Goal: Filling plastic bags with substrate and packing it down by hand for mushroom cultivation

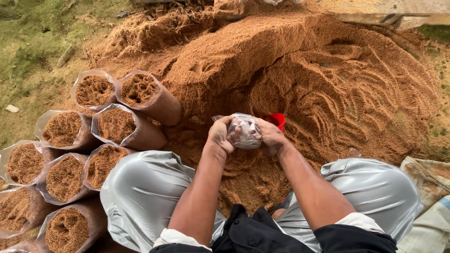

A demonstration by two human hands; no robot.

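Note:
My left hand (219, 136) and my right hand (272, 137) both grip a crumpled clear plastic bag (245, 131), held between them just above a big heap of reddish-brown sawdust-like material (328, 89). A red scoop or cup (278, 119) sticks out of the heap right behind my right hand. My knees in shiny grey trousers (140, 192) flank my forearms.
Several clear plastic bags packed with the brown material (115, 124) lie stacked on their sides at the left, open ends facing me. Grass and bare soil (33, 51) lie at the far left. Woven sacks (429, 206) sit at the lower right; a pale slab (389, 11) edges the top.

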